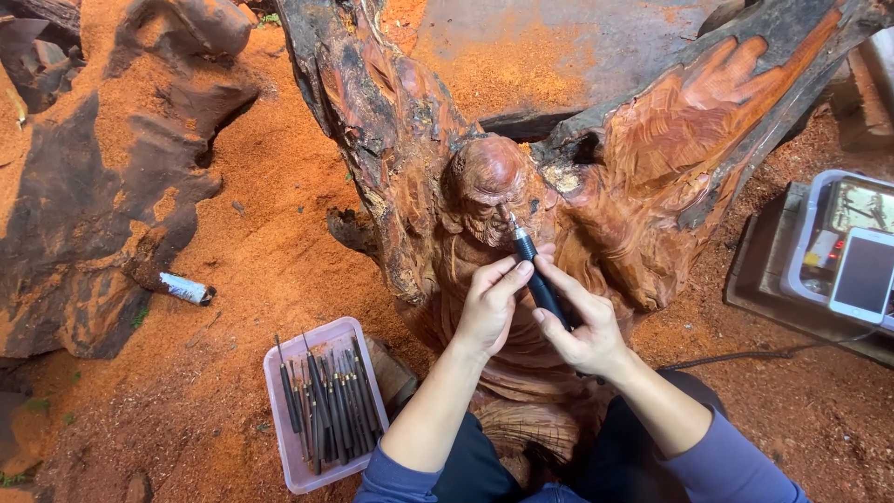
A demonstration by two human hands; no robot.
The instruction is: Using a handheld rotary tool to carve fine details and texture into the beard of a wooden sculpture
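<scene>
A large reddish wood carving [596, 177] of a bald, bearded figure with raised arms stands before me. Its head [487, 177] is at the middle. My right hand [582, 321] grips a black rotary handpiece [535, 275] like a pen. The tool's thin bit touches the carving just right of the beard. My left hand [491, 303] rests against the figure's chest, its fingertips steadying the handpiece near the front. A dark cable [745, 356] runs off to the right from under my right wrist.
A pale plastic tray [284, 438] of several dark carving burrs lies at lower left. Red sawdust covers the ground [251, 251]. A rough wood piece [102, 186] stands left, with a small white tube [186, 289] beside it. A white box with a phone [861, 275] sits at right.
</scene>
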